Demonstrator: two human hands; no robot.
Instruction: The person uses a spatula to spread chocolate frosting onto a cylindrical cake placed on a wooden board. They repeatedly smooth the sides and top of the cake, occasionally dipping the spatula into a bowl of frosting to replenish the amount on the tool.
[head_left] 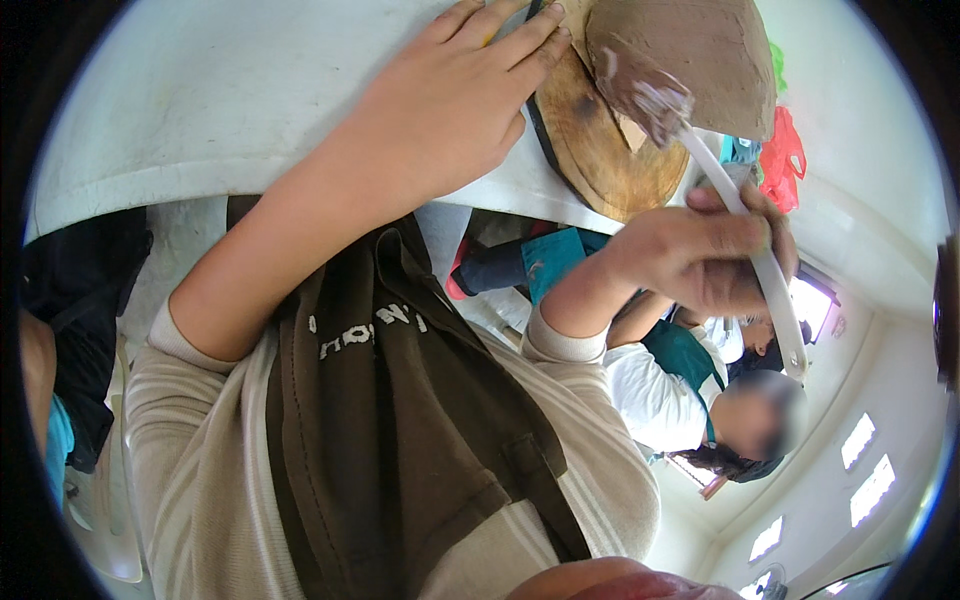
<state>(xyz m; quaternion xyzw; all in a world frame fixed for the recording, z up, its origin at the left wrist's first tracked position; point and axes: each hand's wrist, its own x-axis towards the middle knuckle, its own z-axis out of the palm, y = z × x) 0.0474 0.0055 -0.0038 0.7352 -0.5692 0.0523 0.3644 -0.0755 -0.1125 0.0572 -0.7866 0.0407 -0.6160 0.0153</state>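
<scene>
A block coated in smooth brown paste (690,60), looking like a frosted cake, stands on a round wooden board (572,150) at the table's edge. My right hand (705,250) is closed round the long white handle of a spatula (728,170). Its head is smeared with brown paste and overlaps the near side of the block; whether it touches is hard to tell. My left hand (480,90) lies with fingers stretched out, their tips on the left rim of the board. A pale corner of card (630,132) shows under the block.
The white table (230,110) spreads to the left. Beyond the board are a red plastic bag (782,160) and a bit of green. A person in a white shirt and green apron (665,385) is at the right. A dark bag (85,300) hangs at the lower left.
</scene>
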